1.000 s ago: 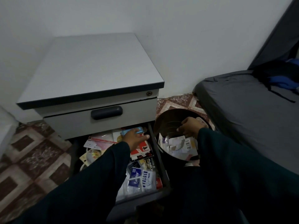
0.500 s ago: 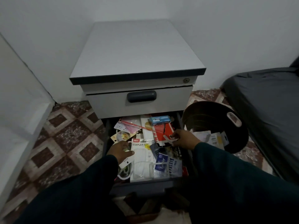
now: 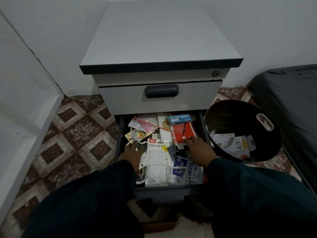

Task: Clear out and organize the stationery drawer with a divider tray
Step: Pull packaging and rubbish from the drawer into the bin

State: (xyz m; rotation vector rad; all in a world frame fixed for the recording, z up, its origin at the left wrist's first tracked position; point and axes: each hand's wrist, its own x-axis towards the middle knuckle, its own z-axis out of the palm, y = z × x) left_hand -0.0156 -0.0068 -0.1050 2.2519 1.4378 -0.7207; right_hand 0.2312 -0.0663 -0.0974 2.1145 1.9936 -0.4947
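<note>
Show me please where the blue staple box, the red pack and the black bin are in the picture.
blue staple box point(image 3: 179, 118): head view, middle of its top face.
red pack point(image 3: 183, 133): head view, centre of its red front.
black bin point(image 3: 228, 107): head view, far rim.

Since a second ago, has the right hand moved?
Yes. The right hand has left the black bin and crossed leftward over the drawer's side wall; it now rests on the red packet inside the open drawer.

White walls point(image 3: 51, 31), patterned tile floor point(image 3: 77, 134), dark bed point(image 3: 291, 100) right, dim light
</note>
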